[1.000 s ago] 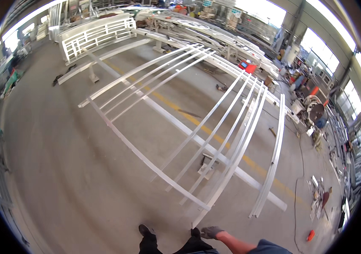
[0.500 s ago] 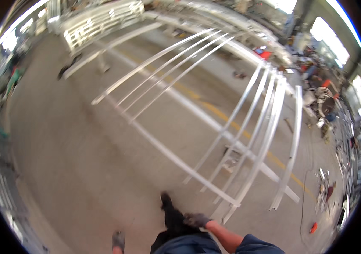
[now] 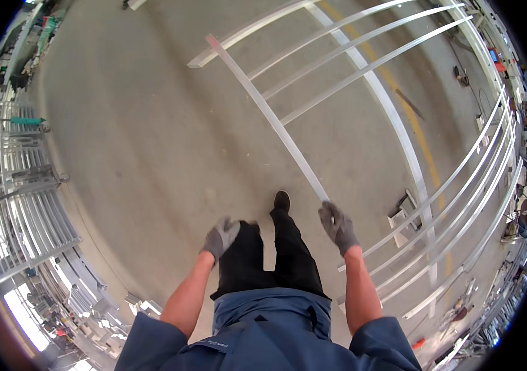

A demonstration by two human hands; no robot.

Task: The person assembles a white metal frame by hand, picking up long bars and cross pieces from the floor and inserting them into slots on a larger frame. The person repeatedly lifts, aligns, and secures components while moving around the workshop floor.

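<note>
My left hand (image 3: 222, 238), in a grey work glove, hangs in front of my left thigh with loosely bent fingers and nothing visible in it. My right hand (image 3: 338, 229), gloved alike, is held out on the right with its fingers loosely curled and a gap beside the thumb. In the picture it overlaps the near end of a long pale metal bar (image 3: 269, 117); whether it touches the bar cannot be told. Several thin metal rails (image 3: 350, 46) run from this bar toward the far right. More silvery rails (image 3: 461, 210) lie side by side to the right.
A wide pale beam (image 3: 399, 123) crosses beneath the rails near a yellow floor line (image 3: 412, 117). Stacked metal frames (image 3: 16, 229) line the left side. A small white-and-dark object (image 3: 402, 219) sits on the floor under the right-hand rails. Scraps and tools lie at the far right.
My view has swung downward and turned, so the bar and rails appear higher and farther right. Both hands have come up into fuller view, and my right hand is now before the bar's end.
</note>
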